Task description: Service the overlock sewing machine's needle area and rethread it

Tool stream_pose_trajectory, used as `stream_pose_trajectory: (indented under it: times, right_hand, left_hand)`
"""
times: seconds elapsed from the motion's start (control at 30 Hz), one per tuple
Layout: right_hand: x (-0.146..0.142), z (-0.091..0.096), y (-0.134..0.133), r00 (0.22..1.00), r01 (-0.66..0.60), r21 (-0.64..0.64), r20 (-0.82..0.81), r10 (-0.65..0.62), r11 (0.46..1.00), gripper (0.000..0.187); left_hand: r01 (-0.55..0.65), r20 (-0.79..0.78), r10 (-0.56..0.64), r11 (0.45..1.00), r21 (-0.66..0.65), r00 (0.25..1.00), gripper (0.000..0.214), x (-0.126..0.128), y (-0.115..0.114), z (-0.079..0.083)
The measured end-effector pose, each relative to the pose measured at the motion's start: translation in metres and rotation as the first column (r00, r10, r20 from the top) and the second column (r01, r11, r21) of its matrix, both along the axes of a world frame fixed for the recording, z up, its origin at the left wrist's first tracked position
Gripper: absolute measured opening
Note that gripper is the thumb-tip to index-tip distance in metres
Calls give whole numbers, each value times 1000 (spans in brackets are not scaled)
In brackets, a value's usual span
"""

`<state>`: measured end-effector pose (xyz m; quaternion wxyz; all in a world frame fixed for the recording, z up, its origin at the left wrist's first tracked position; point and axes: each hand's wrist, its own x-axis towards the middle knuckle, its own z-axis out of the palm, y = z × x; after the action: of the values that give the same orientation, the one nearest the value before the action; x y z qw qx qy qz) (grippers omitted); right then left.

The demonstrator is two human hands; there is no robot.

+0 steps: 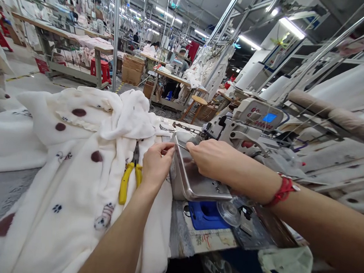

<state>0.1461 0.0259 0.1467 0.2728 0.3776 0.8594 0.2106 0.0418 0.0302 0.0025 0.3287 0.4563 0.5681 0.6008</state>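
My left hand (156, 163) is closed in a pinch at the near edge of the sewing machine's metal bed (193, 184), next to a thin metal tool that looks like tweezers (183, 146). My right hand (213, 158) is closed over the bed, fingers curled around the same thin tool near the needle area. White fleece fabric (80, 166) with dark red spots and paw prints is piled to the left. Yellow-handled pliers (130, 176) lie on the fabric just left of my left hand.
The sewing machine head (249, 129) with a lit control panel stands right of my hands. A blue tray (205, 215) and a clear bobbin (229, 213) sit at the table's front edge. Fabric rolls lie at the right; distant tables, stools and workers fill the background.
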Motion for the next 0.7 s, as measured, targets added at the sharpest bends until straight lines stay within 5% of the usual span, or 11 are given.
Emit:
stream_pose_trajectory:
  times: [0.7]
  right_hand:
    - [12,-3,2,986,-97,73,-128,105,993,29]
  left_hand:
    - [12,-33,-12,1000,-22,999,19,0,3,-4]
